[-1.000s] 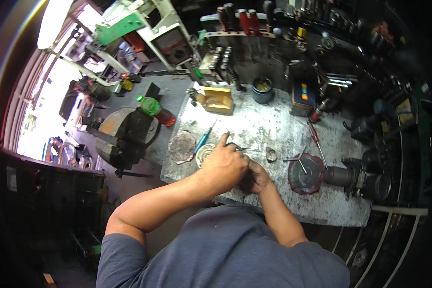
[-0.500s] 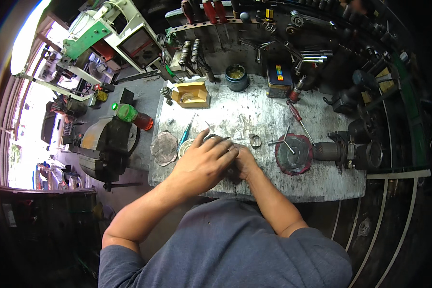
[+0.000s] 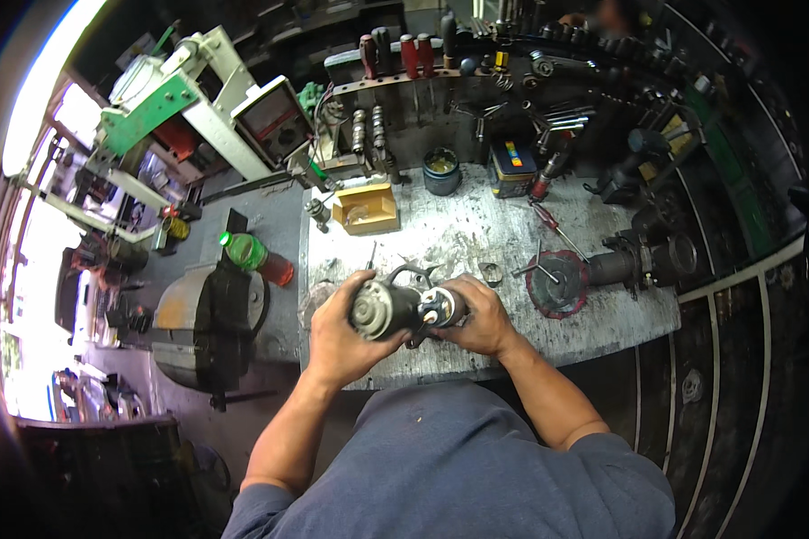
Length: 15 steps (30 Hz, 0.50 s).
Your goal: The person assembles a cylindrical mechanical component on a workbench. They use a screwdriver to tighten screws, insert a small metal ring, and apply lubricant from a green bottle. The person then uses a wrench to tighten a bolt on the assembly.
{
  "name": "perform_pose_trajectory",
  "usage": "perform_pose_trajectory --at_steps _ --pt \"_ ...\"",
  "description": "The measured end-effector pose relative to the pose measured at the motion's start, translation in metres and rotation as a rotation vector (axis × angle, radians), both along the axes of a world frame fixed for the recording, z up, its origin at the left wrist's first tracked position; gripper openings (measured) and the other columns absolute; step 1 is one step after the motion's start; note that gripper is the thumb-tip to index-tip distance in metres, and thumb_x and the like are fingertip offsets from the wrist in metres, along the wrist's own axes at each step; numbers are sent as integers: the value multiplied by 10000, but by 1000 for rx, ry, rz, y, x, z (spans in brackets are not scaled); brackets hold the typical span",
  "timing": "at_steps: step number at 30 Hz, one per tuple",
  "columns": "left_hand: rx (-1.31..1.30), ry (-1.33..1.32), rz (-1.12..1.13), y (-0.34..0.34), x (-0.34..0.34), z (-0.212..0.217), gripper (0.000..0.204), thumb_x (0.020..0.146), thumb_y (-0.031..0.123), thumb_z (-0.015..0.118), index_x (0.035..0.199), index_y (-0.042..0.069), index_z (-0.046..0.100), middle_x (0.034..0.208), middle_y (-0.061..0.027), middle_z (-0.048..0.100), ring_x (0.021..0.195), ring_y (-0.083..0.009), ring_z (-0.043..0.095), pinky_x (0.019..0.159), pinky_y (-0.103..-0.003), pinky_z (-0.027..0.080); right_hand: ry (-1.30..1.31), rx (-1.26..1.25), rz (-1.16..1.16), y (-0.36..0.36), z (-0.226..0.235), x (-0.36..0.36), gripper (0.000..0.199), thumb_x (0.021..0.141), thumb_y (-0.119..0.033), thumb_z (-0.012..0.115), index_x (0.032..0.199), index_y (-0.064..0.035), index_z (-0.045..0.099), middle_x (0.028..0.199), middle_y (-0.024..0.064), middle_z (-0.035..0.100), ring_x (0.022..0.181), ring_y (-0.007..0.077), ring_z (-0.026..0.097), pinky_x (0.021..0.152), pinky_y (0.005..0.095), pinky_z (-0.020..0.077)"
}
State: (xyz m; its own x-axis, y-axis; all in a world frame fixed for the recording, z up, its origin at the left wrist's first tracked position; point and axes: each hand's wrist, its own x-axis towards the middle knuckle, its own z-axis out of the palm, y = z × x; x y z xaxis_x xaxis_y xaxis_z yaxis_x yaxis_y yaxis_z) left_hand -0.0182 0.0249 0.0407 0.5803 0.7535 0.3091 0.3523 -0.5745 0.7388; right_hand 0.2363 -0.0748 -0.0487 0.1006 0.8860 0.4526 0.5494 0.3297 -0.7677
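Above the near edge of the workbench I hold a dark starter motor in both hands, its round end cap turned up. My left hand is wrapped round the larger cylinder on the left side. My right hand grips the smaller solenoid, whose bright terminals show on its end. A curved bracket part of the motor sticks out on its far side. Just beyond my right hand lies a small metal ring. Farther right, a round dark pad with a red rim carries a T-shaped metal tool.
A bench vise and a green-capped bottle stand at left. Toward the back are an open yellow box, a blue tub and a dark tin. A red-handled screwdriver lies near another motor-like part at right.
My hands, earlier close together with the left over the right, have moved apart to the motor's two sides. The motor, mostly hidden before, is now lifted and visible. The view has shifted slightly.
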Motion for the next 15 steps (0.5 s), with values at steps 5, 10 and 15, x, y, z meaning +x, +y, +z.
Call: perform_pose_trajectory --at_steps 5,10,15 --pt "-240 -227 -20 13 -29 -24 989 678 284 1072 1492 9 584 1312 -156 727 1220 -263 713 1111 -414 555 -157 43 -24 -2 61 -13 675 694 -257 1041 1237 -14 722 1064 164 732 919 365 782 813 436 653" --pt "-503 -469 -130 15 -29 -71 1084 726 368 1081 1569 30 490 1343 -141 681 1218 -258 699 1092 -409 575 -311 -25 -70 -5 87 -11 663 684 -301 999 1227 -31 729 1090 165 728 925 383 779 823 448 662" --pt "-822 -448 -213 32 -5 -148 1229 728 417 1076 1663 -17 406 1464 -158 624 1345 -277 626 1174 -413 509 -491 -143 -118 0 78 -9 583 733 -382 947 1172 -53 748 1087 170 738 901 374 790 818 458 667"
